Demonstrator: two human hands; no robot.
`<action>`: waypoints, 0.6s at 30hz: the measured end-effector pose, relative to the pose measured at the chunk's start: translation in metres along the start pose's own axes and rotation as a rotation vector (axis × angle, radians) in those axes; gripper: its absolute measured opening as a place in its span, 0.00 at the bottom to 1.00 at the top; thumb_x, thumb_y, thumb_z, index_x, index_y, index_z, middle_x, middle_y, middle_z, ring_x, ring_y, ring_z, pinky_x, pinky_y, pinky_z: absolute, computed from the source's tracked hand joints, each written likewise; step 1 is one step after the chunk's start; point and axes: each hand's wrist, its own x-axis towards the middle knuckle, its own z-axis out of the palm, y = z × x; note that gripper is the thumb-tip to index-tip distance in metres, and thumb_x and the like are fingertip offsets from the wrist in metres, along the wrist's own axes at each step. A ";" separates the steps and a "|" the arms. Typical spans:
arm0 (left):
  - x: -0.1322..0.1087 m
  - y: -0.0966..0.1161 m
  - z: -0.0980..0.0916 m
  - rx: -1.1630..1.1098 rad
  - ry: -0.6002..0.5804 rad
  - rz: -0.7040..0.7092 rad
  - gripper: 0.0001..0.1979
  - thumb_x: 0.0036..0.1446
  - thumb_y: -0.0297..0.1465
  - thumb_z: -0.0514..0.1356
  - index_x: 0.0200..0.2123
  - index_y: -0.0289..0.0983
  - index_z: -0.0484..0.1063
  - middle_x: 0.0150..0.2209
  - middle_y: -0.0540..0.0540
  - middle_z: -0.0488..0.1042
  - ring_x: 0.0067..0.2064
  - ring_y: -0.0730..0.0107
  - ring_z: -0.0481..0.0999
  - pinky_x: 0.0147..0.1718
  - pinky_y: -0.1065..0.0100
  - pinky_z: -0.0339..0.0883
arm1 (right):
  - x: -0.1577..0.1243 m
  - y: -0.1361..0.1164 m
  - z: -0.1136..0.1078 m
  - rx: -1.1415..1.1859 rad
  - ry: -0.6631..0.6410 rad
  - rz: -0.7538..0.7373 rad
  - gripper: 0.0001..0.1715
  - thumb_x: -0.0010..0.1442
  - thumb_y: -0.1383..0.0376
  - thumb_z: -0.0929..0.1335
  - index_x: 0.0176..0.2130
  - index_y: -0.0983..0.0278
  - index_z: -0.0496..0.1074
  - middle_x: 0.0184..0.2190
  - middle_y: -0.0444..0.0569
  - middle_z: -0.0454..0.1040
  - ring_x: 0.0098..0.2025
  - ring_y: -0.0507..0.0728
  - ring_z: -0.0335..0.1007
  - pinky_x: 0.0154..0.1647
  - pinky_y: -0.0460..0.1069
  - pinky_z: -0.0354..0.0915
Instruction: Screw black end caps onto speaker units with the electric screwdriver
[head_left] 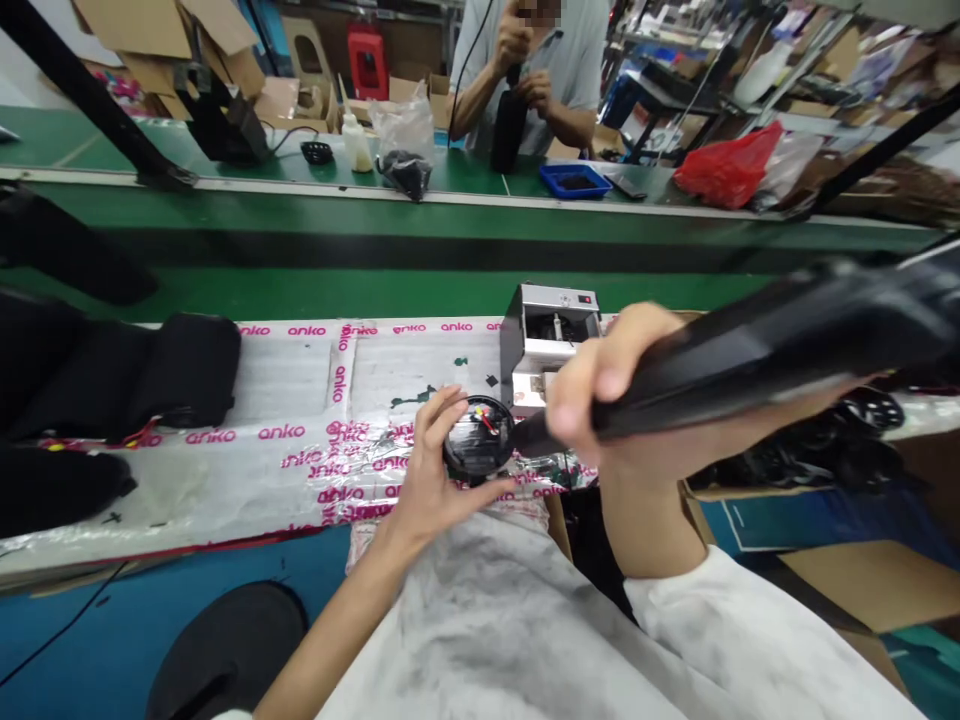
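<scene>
My left hand (435,470) is wrapped round the side of a round black housing (474,450), with small red, yellow and white wires showing inside it. Close to the camera, my right hand (622,400) grips a long black tool (720,350), blurred by motion. The narrow tip of this tool points left and meets the right edge of the housing; whether it touches is hard to tell. Just behind the hands stands a silver and black machine (551,345) with an open front.
The bench (285,375) is covered in wrap printed in pink. Black padded pieces (187,370) lie at left. Across a green conveyor (337,290), a person (525,90) holds a black object. Black parts fill a box (817,450) at right; a black stool (232,640) stands below.
</scene>
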 end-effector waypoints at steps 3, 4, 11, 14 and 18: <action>0.014 0.006 -0.043 0.009 -0.324 -0.020 0.31 0.70 0.42 0.68 0.70 0.42 0.64 0.74 0.32 0.63 0.76 0.46 0.65 0.72 0.44 0.67 | -0.003 -0.020 -0.029 -0.094 0.148 -0.161 0.34 0.62 0.37 0.74 0.34 0.66 0.82 0.26 0.50 0.82 0.16 0.53 0.72 0.16 0.46 0.66; 0.018 0.007 -0.057 0.034 -0.373 -0.012 0.26 0.72 0.36 0.66 0.68 0.43 0.66 0.74 0.33 0.63 0.76 0.49 0.66 0.72 0.47 0.68 | -0.004 -0.020 -0.040 -0.144 0.181 -0.204 0.35 0.61 0.36 0.74 0.32 0.66 0.82 0.24 0.50 0.81 0.16 0.54 0.72 0.15 0.46 0.65; 0.039 -0.001 -0.079 0.145 -0.541 0.109 0.11 0.70 0.30 0.68 0.53 0.41 0.75 0.72 0.37 0.66 0.67 0.53 0.78 0.62 0.56 0.80 | -0.019 0.046 -0.074 -0.262 0.386 -0.396 0.53 0.64 0.24 0.59 0.31 0.66 0.82 0.21 0.54 0.79 0.11 0.54 0.66 0.07 0.46 0.53; 0.042 -0.005 -0.067 0.172 -0.475 0.168 0.11 0.68 0.31 0.70 0.51 0.39 0.75 0.69 0.34 0.68 0.64 0.53 0.80 0.60 0.54 0.82 | -0.026 0.064 -0.076 -0.260 0.359 -0.378 0.52 0.63 0.24 0.60 0.34 0.66 0.84 0.23 0.54 0.81 0.13 0.55 0.69 0.08 0.46 0.58; 0.048 -0.006 -0.051 0.184 -0.378 0.173 0.13 0.67 0.30 0.71 0.51 0.39 0.74 0.68 0.34 0.68 0.66 0.50 0.77 0.62 0.50 0.80 | -0.026 0.067 -0.083 -0.211 0.326 -0.346 0.53 0.65 0.25 0.60 0.35 0.68 0.84 0.24 0.56 0.81 0.11 0.55 0.68 0.08 0.47 0.58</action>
